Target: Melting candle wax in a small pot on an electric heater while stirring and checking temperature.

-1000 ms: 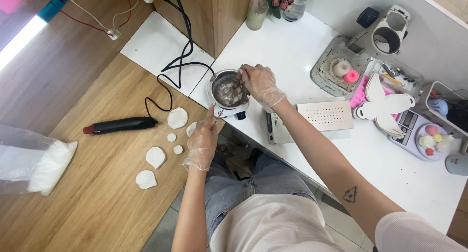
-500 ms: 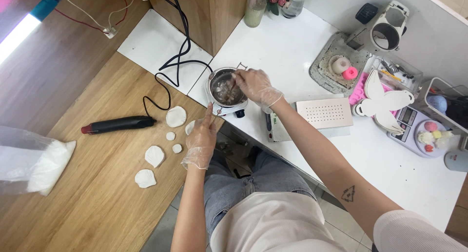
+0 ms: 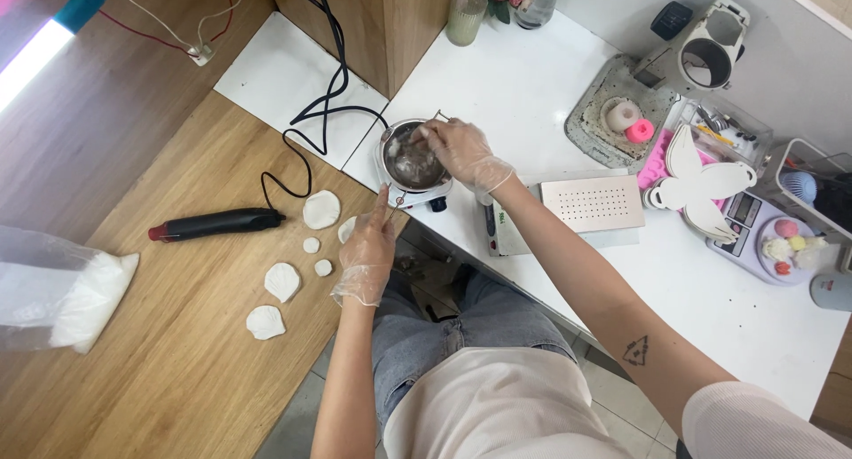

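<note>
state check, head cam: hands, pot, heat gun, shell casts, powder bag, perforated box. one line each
right hand: gloved, over the metal pot, pinching a thin tool
metal pot: on a small heater, pale lumpy contents
left hand: gloved, fingertip at the pot's handle
heat gun: lying flat, corded
shell casts: loose on wooden table
powder bag: on its side
perforated box: lid shut
</note>
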